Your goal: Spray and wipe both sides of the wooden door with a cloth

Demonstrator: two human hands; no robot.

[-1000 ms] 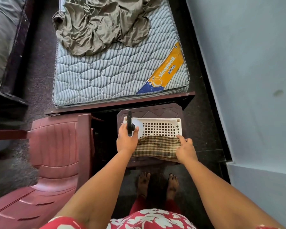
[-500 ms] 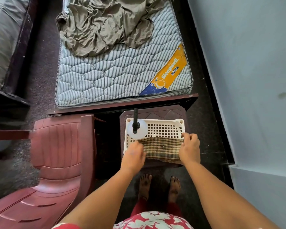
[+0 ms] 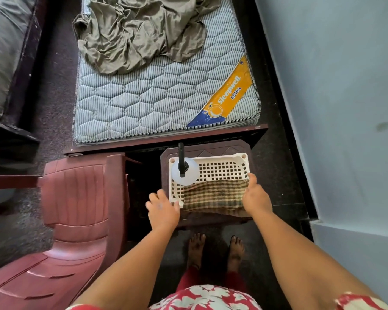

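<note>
- The person is standing over a white plastic basket (image 3: 222,168) sitting on a dark brown stool (image 3: 211,149) in the lower middle of the frame, at the foot of the mattress (image 3: 157,101).
- The checked cloth (image 3: 213,198) is lying across the near half of the basket, its front edge hanging over the rim; the spray bottle (image 3: 184,171) is standing upright in the basket's upper left corner.
- The right hand (image 3: 254,198) is resting at the cloth's right end with the thumb raised; whether the fingers are pinching the cloth cannot be told.
- The left hand (image 3: 162,209) is hovering at the basket's lower left corner, fingers loosely spread and holding nothing.
- Judging from this, the step is picking up the supplies: gathering the cloth into one bunch should keep it from snagging on the lattice, and the bottle is best taken by its neck.
- No door is in view.
- Room is tight: the red plastic chair (image 3: 81,198) is crowding the left, the blue wall (image 3: 334,86) the right, so lifting straight up looks safest.
</note>
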